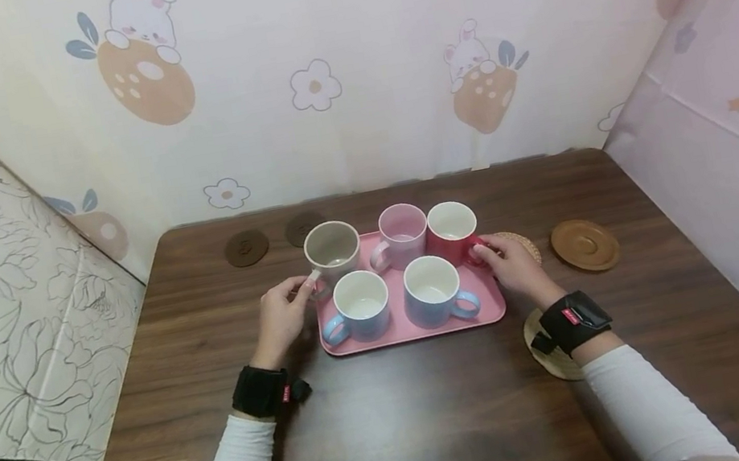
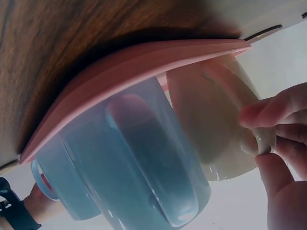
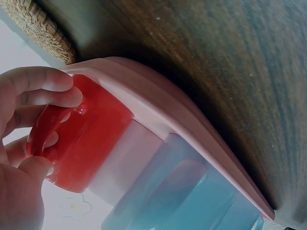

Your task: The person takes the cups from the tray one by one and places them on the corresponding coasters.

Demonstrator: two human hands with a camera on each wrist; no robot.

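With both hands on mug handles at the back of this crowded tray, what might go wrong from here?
The beige mug sits at the pink tray rim; the left hand might tip it off. The red mug, gripped by the right hand, stands close beside the pink mug and might knock it.

The left hand [image 1: 284, 314] pinches a beige mug [image 1: 332, 251]; the right hand [image 1: 510, 262] holds a red mug [image 1: 452, 232]. Between them sit a pink mug [image 1: 403, 235] and two light blue mugs [image 1: 396, 299] on a pink tray [image 1: 416, 330].
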